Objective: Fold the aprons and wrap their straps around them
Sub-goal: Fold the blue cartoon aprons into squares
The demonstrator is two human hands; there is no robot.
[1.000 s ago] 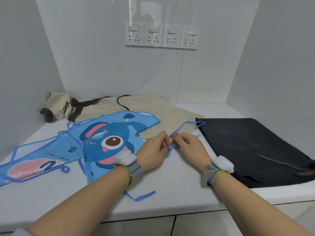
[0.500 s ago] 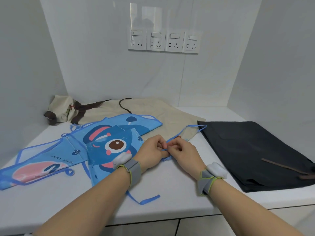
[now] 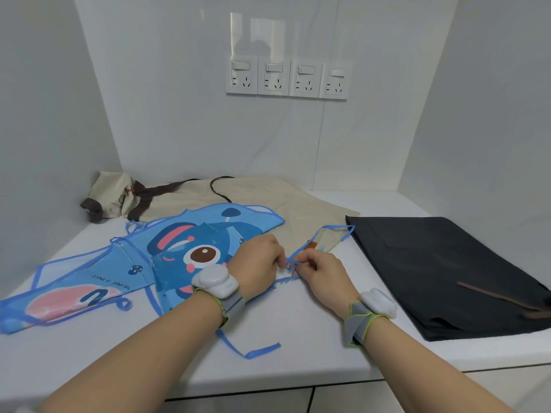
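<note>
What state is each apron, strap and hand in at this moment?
Blue cartoon apron: spread flat, unfolded.
Blue strap: loose loop, pinched by both hands.
Beige apron: spread flat, partly under the blue one.
Black apron: lying flat, apparently folded.
Beige bundle: rolled, brown strap around it.
Left hand: fingers pinching the strap.
Right hand: fingers pinching the strap.

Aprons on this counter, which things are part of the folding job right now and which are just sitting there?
In the job:
blue cartoon apron
its blue strap, pinched by left hand and right hand
beige apron and black apron, waiting

Just there:
wall sockets
white counter
</note>
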